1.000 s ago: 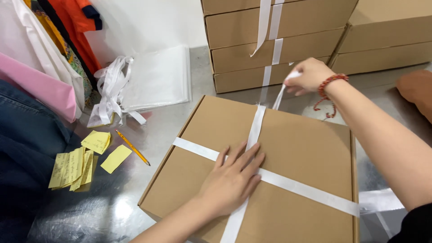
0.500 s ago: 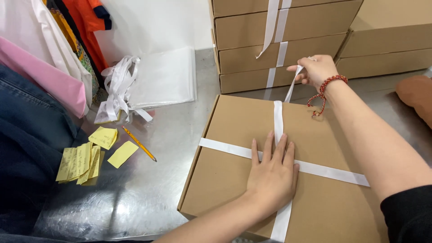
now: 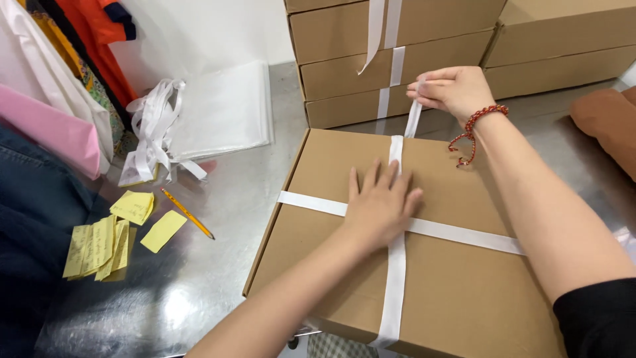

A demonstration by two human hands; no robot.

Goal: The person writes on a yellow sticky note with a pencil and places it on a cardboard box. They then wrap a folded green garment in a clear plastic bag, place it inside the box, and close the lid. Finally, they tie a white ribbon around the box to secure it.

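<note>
Two hands: both were on one flat cardboard box [image 3: 464,265], which lay on the steel bench [image 3: 218,265] toward its near edge.
Left hand [image 3: 381,205]: it lay flat, fingers spread, pressing down on the lid where the two white straps crossed; it gripped nothing.
Right hand [image 3: 454,89]: it hovered past the box's far edge, its fingers pinched together on the free end of the lengthwise strap [image 3: 396,265], drawn up and away.
Key relation: the lengthwise strap ran from the near edge of the box to its far edge; the right hand was at its far end, the left at its middle.
Crosswise strap [image 3: 457,232]: one, running from the left side to the right side of the lid.
Stacked boxes [image 3: 397,66]: at least three strapped ones along the bench's far edge, with more beside them.
Left side of bench: one yellow pencil [image 3: 187,213], several yellow notes [image 3: 106,232], one bundle of white straps [image 3: 156,132].
</note>
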